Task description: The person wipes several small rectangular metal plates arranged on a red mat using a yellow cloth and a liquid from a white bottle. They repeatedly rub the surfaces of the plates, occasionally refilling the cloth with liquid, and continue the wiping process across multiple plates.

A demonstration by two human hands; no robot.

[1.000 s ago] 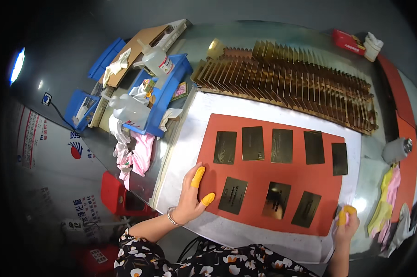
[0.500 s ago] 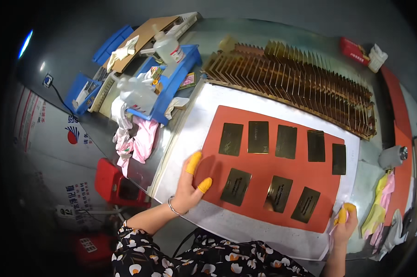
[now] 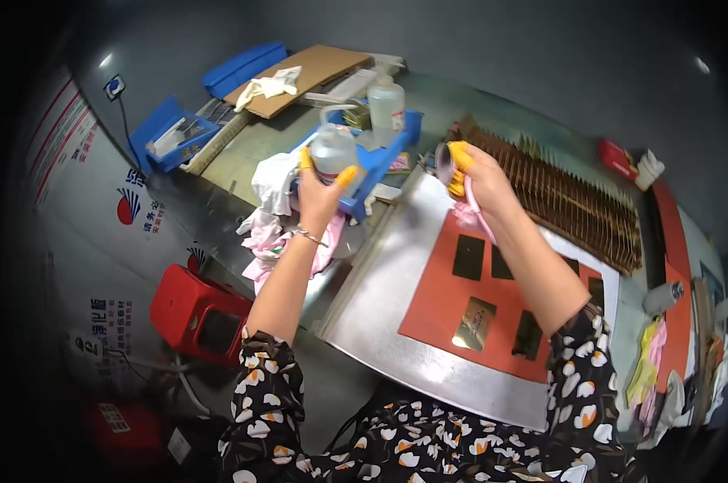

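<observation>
My left hand point(image 3: 321, 196), in yellow finger cots, has its thumb and fingers around a clear squeeze bottle point(image 3: 334, 153) with a bent spout. The bottle is at the near edge of a blue tray point(image 3: 398, 145). Raised above the left end of the brown rack, my right hand point(image 3: 478, 171) is closed on a pink cloth point(image 3: 466, 215). A small round grey piece point(image 3: 444, 164) shows at its fingertips; its kind is unclear. Below lies an orange-red mat point(image 3: 428, 310) with several dark, shiny metal cards point(image 3: 474, 324), some hidden by my right forearm.
A long rack point(image 3: 565, 189) of upright brown plates stands behind the mat. A second bottle point(image 3: 386, 109) is in the tray. White and pink cloths point(image 3: 271, 233) hang by the table's left edge, near a red stool point(image 3: 199, 314). A grey canister point(image 3: 663, 298) lies at right.
My left hand has left the mat and taken hold of the squeeze bottle. My right hand has risen from the mat's right edge toward the upper left. The view has shifted left.
</observation>
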